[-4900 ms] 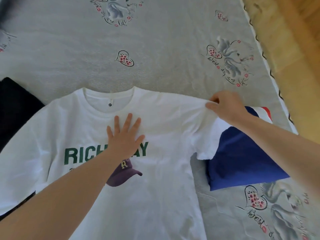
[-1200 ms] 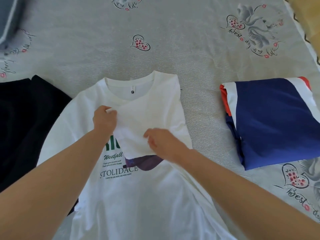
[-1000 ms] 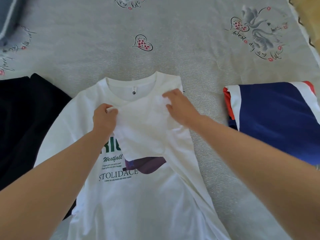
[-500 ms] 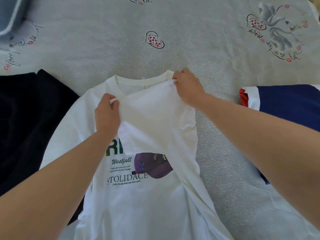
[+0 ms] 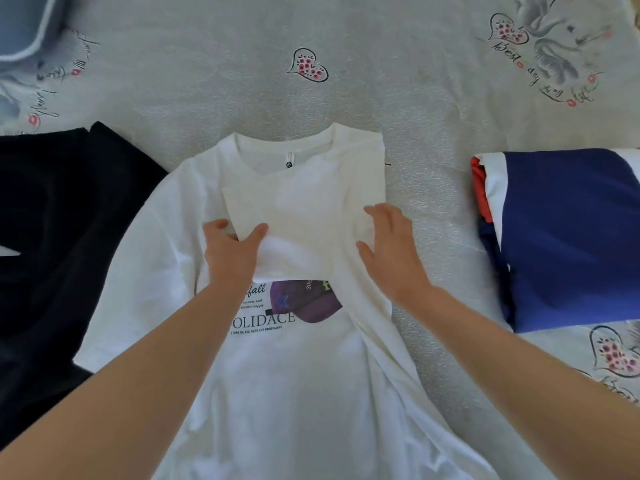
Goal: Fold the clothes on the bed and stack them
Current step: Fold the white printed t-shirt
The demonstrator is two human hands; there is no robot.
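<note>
A white T-shirt [image 5: 284,382] with green lettering and a purple cap print lies face up on the bed. Its right side and sleeve are folded inward across the chest. My left hand [image 5: 232,252] pinches the edge of that folded sleeve between thumb and fingers at mid-chest. My right hand [image 5: 391,249] lies flat with straight fingers on the folded right edge. A folded blue, white and red garment [image 5: 568,237] rests on the bed to the right. A black garment [image 5: 59,237] lies spread out at the left, partly under the shirt's left sleeve.
The grey bedsheet [image 5: 381,74] with heart and swan prints stretches beyond the shirt's collar. A blue-grey cloth item [image 5: 24,26] sits at the far left corner.
Since five seconds ago the shirt's right side was folded over the chest. In the last half second my right hand slid down from the collar to mid-edge, and my left hand shifted lower on the sleeve.
</note>
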